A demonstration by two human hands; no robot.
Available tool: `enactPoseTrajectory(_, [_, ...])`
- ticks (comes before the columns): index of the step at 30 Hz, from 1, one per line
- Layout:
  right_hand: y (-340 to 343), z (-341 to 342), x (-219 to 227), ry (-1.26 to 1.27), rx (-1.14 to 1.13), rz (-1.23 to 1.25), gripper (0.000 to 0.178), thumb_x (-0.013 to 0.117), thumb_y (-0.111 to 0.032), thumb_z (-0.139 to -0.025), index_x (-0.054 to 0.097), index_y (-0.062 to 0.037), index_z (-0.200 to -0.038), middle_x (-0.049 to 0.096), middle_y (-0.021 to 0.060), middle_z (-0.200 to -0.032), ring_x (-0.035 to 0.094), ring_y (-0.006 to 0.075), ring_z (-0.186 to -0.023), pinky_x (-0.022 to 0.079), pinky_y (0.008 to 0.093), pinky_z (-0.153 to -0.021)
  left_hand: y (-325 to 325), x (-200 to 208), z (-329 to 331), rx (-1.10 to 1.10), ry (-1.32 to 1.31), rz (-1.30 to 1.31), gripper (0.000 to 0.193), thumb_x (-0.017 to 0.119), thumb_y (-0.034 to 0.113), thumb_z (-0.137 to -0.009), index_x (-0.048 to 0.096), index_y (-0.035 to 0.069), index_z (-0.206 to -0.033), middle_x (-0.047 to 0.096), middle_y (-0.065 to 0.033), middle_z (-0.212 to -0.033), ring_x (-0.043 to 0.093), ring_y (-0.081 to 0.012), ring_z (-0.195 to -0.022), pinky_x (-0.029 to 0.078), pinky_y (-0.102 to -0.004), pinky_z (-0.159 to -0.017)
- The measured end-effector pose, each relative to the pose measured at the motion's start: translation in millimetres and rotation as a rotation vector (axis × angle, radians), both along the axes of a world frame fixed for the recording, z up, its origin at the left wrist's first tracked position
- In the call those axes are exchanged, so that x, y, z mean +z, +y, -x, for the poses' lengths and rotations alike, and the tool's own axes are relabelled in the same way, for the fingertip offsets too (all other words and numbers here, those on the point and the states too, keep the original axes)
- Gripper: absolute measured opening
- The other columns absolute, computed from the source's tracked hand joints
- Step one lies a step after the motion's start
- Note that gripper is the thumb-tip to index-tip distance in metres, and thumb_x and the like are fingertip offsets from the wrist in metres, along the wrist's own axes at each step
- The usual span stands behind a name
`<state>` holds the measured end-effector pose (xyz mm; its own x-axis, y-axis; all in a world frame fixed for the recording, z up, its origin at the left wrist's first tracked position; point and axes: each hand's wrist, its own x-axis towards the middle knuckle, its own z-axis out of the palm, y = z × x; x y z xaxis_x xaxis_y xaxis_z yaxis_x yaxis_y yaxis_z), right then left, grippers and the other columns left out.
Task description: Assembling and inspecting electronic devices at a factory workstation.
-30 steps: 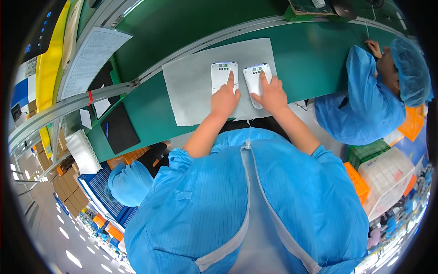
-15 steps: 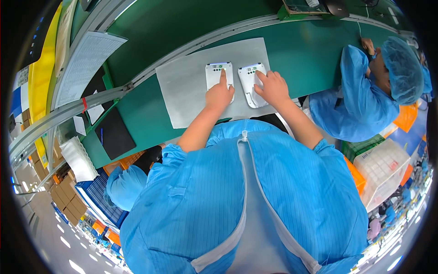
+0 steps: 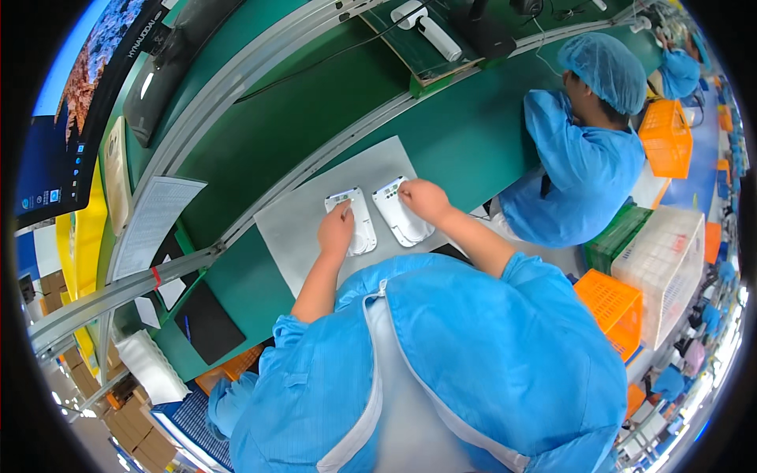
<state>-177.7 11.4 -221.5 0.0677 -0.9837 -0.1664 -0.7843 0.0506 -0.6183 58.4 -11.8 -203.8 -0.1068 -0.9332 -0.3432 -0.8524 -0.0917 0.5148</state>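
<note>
Two white, rounded rectangular handheld devices lie side by side on a grey mat (image 3: 296,211). Each has a dark strip and small green buttons at its far end. My left hand (image 3: 337,229) rests by the left device (image 3: 363,235), fingers curled and a fingertip at its buttons. Over the far end of the right device (image 3: 409,228) is my right hand (image 3: 426,200), also closed, its fingertips touching the button area. Neither device is lifted. The undersides of both hands are hidden.
A green-topped bench (image 3: 481,118) carries the mat. A metal rail (image 3: 347,134) runs behind it. On the left lie a black sheet (image 3: 203,319) and a monitor (image 3: 79,102). At right, a co-worker (image 3: 579,158) sits near orange crates (image 3: 611,309) and a clear bin (image 3: 670,268).
My view has turned, so mat, devices and hands appear lower and farther left. My index fingers were stretched out on the buttons; now both hands look more curled. The devices stay on the mat.
</note>
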Motion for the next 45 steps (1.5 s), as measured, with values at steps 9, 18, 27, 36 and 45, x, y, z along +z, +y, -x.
enactPoseTrajectory(9, [-34.2,7.0,-31.2,-0.252,-0.168,-0.228,0.013,0.065,-0.015,-0.067,0.060,-0.0055,-0.074,0.062,0.0145,-0.074,0.061,0.0302,-0.071,0.049,0.0393,-0.065,-52.1,-31.2,-11.6,-0.157,0.121,0.137,0.022,0.068,0.024,-0.072,0.068,0.007,-0.086,0.062,-0.0136,-0.081,0.059,-0.0280,-0.080,0.047,-0.0371,-0.071])
enactPoseTrajectory(18, [-42.1,9.2,-28.8,-0.341,-0.131,-0.301,0.013,0.065,-0.011,-0.068,0.056,-0.0042,-0.075,0.059,0.0096,-0.072,0.057,0.0232,-0.068,0.047,0.0334,-0.063,-88.9,-27.8,-21.0,-0.290,0.029,-0.117,0.044,0.077,0.025,-0.061,0.065,0.018,-0.102,0.056,-0.0070,-0.087,0.056,-0.0239,-0.087,0.047,-0.0354,-0.075])
enactPoseTrajectory(27, [-34.8,6.8,-7.4,-0.247,-0.278,-0.371,0.022,0.067,-0.015,-0.067,0.053,-0.0035,-0.079,0.059,0.0126,-0.077,0.058,0.0266,-0.074,0.047,0.0359,-0.067,-92.0,-25.0,-15.5,-0.392,0.060,-0.172,0.055,0.075,0.026,-0.063,0.059,0.015,-0.114,0.058,-0.0084,-0.094,0.057,-0.0242,-0.088,0.046,-0.0357,-0.077])
enactPoseTrajectory(36, [-30.7,-2.1,-33.3,-0.137,-0.286,-0.296,0.026,0.066,-0.021,-0.067,0.057,-0.0036,-0.084,0.062,0.0178,-0.083,0.060,0.0341,-0.082,0.049,0.0421,-0.073,-97.3,-18.9,-12.3,-0.477,-0.199,-0.172,0.042,0.074,0.030,-0.065,0.054,0.011,-0.097,0.062,-0.0078,-0.092,0.059,-0.0271,-0.091,0.045,-0.0398,-0.077])
enactPoseTrajectory(45, [-34.6,0.2,-16.7,-0.207,-0.337,-0.392,0.022,0.068,-0.017,-0.066,0.055,-0.0060,-0.080,0.061,0.0130,-0.078,0.060,0.0282,-0.076,0.048,0.0382,-0.067,-113.9,14.8,20.3,-0.689,-0.413,-0.226,0.041,0.077,0.027,-0.065,0.052,0.011,-0.093,0.062,-0.0066,-0.089,0.058,-0.0274,-0.091,0.040,-0.0422,-0.082])
